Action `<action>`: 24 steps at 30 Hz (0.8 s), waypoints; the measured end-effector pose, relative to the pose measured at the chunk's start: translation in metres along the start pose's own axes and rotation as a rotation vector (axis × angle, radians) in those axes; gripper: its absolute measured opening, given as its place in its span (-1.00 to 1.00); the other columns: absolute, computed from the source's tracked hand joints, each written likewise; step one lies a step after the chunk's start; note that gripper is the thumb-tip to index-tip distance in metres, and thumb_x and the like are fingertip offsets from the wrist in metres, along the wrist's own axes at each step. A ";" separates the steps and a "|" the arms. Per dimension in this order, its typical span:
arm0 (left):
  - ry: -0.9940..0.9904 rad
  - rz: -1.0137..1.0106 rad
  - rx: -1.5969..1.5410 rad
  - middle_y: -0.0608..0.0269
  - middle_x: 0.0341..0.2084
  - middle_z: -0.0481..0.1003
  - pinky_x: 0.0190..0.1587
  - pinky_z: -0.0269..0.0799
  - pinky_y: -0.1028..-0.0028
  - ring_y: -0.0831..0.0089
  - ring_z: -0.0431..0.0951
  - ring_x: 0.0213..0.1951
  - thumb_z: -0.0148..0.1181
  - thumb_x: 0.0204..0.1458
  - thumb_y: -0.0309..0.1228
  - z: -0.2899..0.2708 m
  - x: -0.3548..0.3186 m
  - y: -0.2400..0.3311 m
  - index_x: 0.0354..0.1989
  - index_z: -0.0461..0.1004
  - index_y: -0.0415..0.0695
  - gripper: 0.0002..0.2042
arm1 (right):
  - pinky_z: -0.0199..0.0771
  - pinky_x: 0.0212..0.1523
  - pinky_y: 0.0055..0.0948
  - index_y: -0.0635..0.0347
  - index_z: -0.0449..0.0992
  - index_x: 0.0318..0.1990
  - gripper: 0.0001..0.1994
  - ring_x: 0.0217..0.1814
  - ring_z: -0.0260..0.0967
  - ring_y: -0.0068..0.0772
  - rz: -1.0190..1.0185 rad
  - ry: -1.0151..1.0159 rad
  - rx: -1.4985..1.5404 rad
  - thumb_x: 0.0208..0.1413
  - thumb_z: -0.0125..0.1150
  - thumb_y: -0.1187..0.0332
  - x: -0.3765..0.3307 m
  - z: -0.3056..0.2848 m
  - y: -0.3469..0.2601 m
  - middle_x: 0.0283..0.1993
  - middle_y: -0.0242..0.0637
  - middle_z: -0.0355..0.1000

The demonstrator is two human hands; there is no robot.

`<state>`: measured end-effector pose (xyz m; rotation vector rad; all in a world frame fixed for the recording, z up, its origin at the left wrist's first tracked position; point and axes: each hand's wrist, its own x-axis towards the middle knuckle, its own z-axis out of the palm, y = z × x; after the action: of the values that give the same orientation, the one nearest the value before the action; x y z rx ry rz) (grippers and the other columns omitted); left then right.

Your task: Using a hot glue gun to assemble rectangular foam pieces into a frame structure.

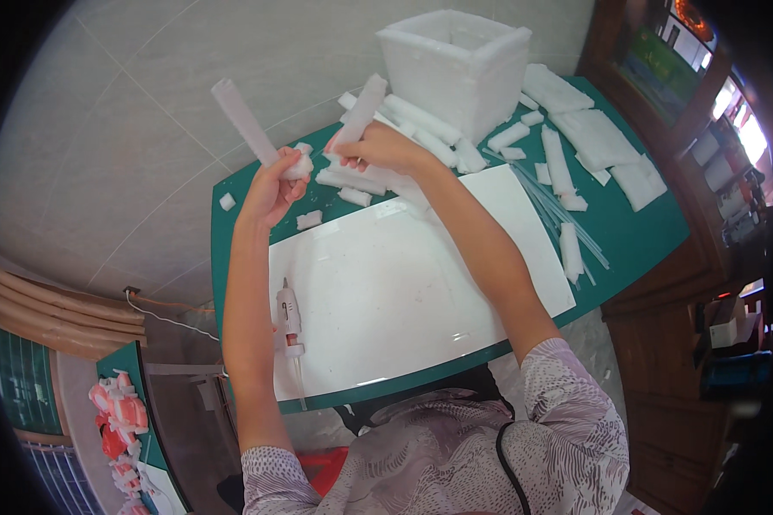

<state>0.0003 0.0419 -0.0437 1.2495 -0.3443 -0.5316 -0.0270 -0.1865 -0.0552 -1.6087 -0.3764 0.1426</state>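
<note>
My left hand (275,187) is closed around a long white foam strip (245,122) that points up and to the left. A chunky white foam piece (299,166) also sits at its fingers. My right hand (386,148) grips a second white foam strip (362,110), tilted up to the right, above loose foam pieces. Both hands are over the far edge of a glossy white board (404,292). On the board's left side lies a white glue gun (289,316) with its nozzle pointing away from me.
A white open-topped foam box (464,86) stands at the back of the green table (661,227). Foam slabs (605,137) and clear glue sticks (567,227) lie at the right. A small foam cube (227,202) rests at the far left. A second table (150,429) holds red and white pieces.
</note>
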 end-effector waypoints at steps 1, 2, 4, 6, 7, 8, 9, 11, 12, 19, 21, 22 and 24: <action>0.008 0.003 -0.025 0.20 -0.62 0.41 -0.67 0.10 0.59 0.56 0.27 -0.74 0.10 0.19 -0.32 -0.001 -0.001 0.000 -0.36 0.30 -0.11 -0.83 | 0.41 -0.38 -0.57 0.31 0.56 -0.13 -0.74 -0.36 0.38 -0.58 0.002 0.064 -0.004 0.11 0.21 0.31 0.000 -0.005 -0.001 -0.38 -0.33 0.45; 0.017 0.007 -0.022 0.20 -0.62 0.41 -0.67 0.10 0.59 0.56 0.27 -0.74 0.10 0.19 -0.32 -0.006 -0.004 0.001 -0.36 0.30 -0.11 -0.83 | 0.39 -0.41 -0.58 0.31 0.56 -0.12 -0.73 -0.38 0.36 -0.59 0.003 0.125 -0.003 0.11 0.19 0.31 0.001 -0.009 -0.002 -0.40 -0.34 0.44; 0.000 0.012 -0.011 0.24 -0.64 0.40 -0.68 0.08 0.59 0.56 0.24 -0.76 0.07 0.20 -0.32 -0.017 -0.011 0.005 -0.34 0.31 -0.06 -0.86 | 0.38 -0.43 -0.57 0.32 0.56 -0.16 -0.75 -0.41 0.38 -0.58 0.011 0.215 -0.020 0.07 0.17 0.35 0.003 -0.016 -0.003 -0.42 -0.31 0.46; 0.016 -0.008 -0.014 0.26 -0.66 0.38 -0.70 0.06 0.59 0.56 0.23 -0.76 0.07 0.18 -0.32 -0.024 -0.015 0.004 -0.35 0.31 -0.06 -0.86 | 0.42 -0.40 -0.50 0.34 0.56 -0.16 -0.70 -0.42 0.44 -0.48 0.019 0.397 -0.091 0.01 0.16 0.31 0.003 -0.027 0.001 -0.43 -0.24 0.51; 0.029 -0.031 -0.016 0.28 -0.67 0.37 -0.71 0.05 0.58 0.56 0.23 -0.77 0.07 0.17 -0.32 -0.029 -0.017 0.004 -0.37 0.31 -0.06 -0.86 | 0.42 -0.40 -0.50 0.34 0.56 -0.16 -0.70 -0.42 0.44 -0.48 0.018 0.394 -0.095 0.01 0.16 0.31 0.003 -0.032 0.003 -0.43 -0.24 0.51; 0.033 -0.026 -0.016 0.28 -0.67 0.37 -0.71 0.05 0.58 0.56 0.23 -0.77 0.07 0.17 -0.32 -0.036 -0.021 0.006 -0.37 0.31 -0.06 -0.86 | 0.45 -0.34 -0.44 0.35 0.57 -0.19 -0.68 -0.39 0.48 -0.39 -0.030 0.529 -0.183 -0.01 0.18 0.27 0.003 -0.035 0.004 -0.40 -0.19 0.53; 0.004 -0.036 -0.022 0.30 -0.68 0.35 -0.72 0.03 0.58 0.56 0.23 -0.78 0.07 0.15 -0.32 -0.044 -0.026 0.008 -0.39 0.32 -0.06 -0.86 | 0.48 -0.29 -0.38 0.35 0.58 -0.21 -0.66 -0.37 0.51 -0.29 -0.078 0.664 -0.272 -0.03 0.19 0.24 0.002 -0.039 0.004 -0.37 -0.13 0.55; -0.022 -0.045 -0.029 0.31 -0.68 0.34 -0.73 0.02 0.58 0.56 0.23 -0.78 0.08 0.14 -0.32 -0.054 -0.037 0.015 -0.41 0.32 -0.06 -0.86 | 0.48 -0.23 -0.34 0.35 0.59 -0.25 -0.66 -0.33 0.53 -0.20 -0.105 0.708 -0.337 -0.04 0.20 0.21 -0.002 -0.050 0.001 -0.36 -0.08 0.56; 0.049 -0.056 -0.001 0.33 -0.69 0.33 -0.74 0.00 0.58 0.56 0.24 -0.77 0.08 0.12 -0.34 -0.057 -0.043 0.020 -0.42 0.33 -0.06 -0.87 | 0.49 -0.18 -0.30 0.35 0.60 -0.29 -0.65 -0.28 0.54 -0.11 -0.127 0.756 -0.402 -0.06 0.20 0.18 -0.005 -0.055 -0.001 -0.34 -0.03 0.57; 0.244 -0.079 0.212 0.27 -0.63 0.41 -0.72 0.08 0.57 0.55 0.35 -0.71 -0.01 0.23 -0.06 -0.060 -0.052 0.019 -0.36 0.37 -0.10 -0.67 | 0.50 -0.13 -0.22 0.34 0.61 -0.30 -0.59 -0.21 0.53 0.01 0.032 0.703 -0.645 -0.06 0.27 0.08 -0.005 -0.056 0.005 -0.30 0.05 0.56; 0.263 -0.094 0.298 0.25 -0.60 0.45 -0.71 0.10 0.58 0.56 0.37 -0.69 -0.06 0.25 0.02 -0.049 -0.047 0.011 -0.33 0.38 -0.10 -0.60 | 0.49 -0.09 -0.21 0.33 0.59 -0.18 -0.50 -0.14 0.53 0.04 0.061 0.573 -0.715 -0.06 0.31 0.00 -0.002 -0.046 0.006 -0.18 0.08 0.55; 0.276 -0.105 0.354 0.25 -0.58 0.47 -0.69 0.10 0.58 0.58 0.38 -0.68 -0.10 0.26 0.05 -0.044 -0.043 0.006 -0.29 0.40 -0.10 -0.58 | 0.49 -0.09 -0.21 0.33 0.59 -0.18 -0.50 -0.14 0.53 0.04 0.063 0.578 -0.713 -0.06 0.31 0.00 -0.002 -0.043 0.007 -0.18 0.08 0.55; 0.284 -0.130 0.421 0.26 -0.57 0.48 -0.67 0.12 0.59 0.59 0.40 -0.65 -0.14 0.26 0.09 -0.029 -0.038 0.002 -0.22 0.42 -0.12 -0.53 | 0.48 -0.05 -0.20 0.33 0.51 -0.02 -0.41 -0.09 0.51 0.06 0.052 0.497 -0.762 -0.03 0.30 -0.03 -0.001 -0.032 0.004 -0.11 0.11 0.52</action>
<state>-0.0159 0.0870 -0.0491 1.7412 -0.1368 -0.3938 -0.0175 -0.2174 -0.0566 -2.3223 0.0164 -0.4073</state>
